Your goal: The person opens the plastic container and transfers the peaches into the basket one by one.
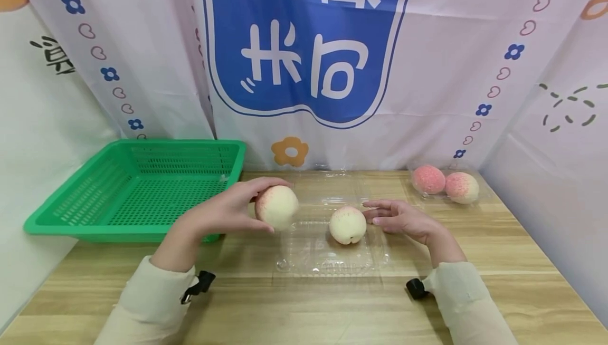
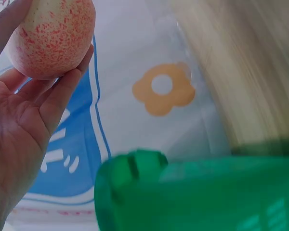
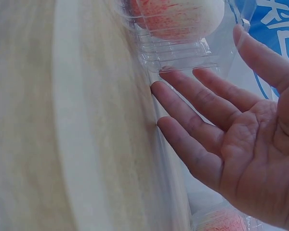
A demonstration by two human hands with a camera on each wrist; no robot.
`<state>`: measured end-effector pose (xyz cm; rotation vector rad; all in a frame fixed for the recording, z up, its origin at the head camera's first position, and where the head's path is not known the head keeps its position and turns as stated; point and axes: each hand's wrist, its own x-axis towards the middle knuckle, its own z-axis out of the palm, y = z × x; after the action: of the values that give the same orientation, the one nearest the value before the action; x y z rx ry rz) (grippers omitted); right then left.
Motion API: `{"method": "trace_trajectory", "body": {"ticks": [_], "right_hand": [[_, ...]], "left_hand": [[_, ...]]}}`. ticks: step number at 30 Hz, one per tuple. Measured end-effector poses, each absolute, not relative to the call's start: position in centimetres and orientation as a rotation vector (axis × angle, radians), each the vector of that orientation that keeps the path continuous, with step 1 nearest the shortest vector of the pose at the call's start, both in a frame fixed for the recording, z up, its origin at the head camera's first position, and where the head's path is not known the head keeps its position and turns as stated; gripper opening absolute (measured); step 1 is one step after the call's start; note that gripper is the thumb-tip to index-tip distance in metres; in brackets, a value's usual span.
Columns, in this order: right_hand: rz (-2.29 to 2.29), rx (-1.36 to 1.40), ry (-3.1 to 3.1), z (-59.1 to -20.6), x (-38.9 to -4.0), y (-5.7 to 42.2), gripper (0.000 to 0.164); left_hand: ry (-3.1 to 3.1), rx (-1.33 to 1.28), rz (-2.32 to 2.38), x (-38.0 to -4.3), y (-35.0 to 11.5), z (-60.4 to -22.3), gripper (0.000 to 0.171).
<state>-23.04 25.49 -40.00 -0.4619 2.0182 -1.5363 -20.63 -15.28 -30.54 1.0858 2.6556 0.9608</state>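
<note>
My left hand (image 1: 233, 209) grips a pale peach (image 1: 277, 207) with a pink blush, held at the left side of a clear plastic clamshell box (image 1: 328, 260). In the left wrist view the thumb and fingers curve round this peach (image 2: 55, 41). A second peach (image 1: 348, 225) sits in the right half of the box, whose lid lies folded back behind it. My right hand (image 1: 404, 222) is at the box's right side, fingertips right at its wall. In the right wrist view, the fingers (image 3: 197, 127) are spread and relaxed beside the clear plastic.
A green perforated basket (image 1: 166, 197) stands on the left of the wooden table (image 1: 313, 313). At the back right, a clear box holds a pink peach (image 1: 429, 179) and a pink-and-cream peach (image 1: 462, 187). A printed curtain (image 1: 423, 97) hangs behind the table.
</note>
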Motion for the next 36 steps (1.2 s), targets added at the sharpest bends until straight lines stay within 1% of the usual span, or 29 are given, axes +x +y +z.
{"method": "trace_trajectory", "body": {"ticks": [6,13,21,36], "right_hand": [[-1.537,-0.463,2.020,-40.1,-23.0,25.5,0.065],[-1.537,-0.457,2.015,-40.2,-23.0,25.6,0.066],[-1.538,-0.461,2.017,-40.2,-23.1,25.6,0.065],[-1.542,-0.456,2.008,-40.5,-23.4,25.7,0.065]], "left_hand": [[2.708,1.036,1.009,-20.2,-17.5,-30.1,0.083],[2.748,0.885,1.081,-19.8,-19.8,-29.6,0.085],[2.845,0.821,1.044,-20.2,-22.3,-29.2,0.083],[2.894,0.692,1.086,-21.4,-26.5,-30.8,0.082]]}}
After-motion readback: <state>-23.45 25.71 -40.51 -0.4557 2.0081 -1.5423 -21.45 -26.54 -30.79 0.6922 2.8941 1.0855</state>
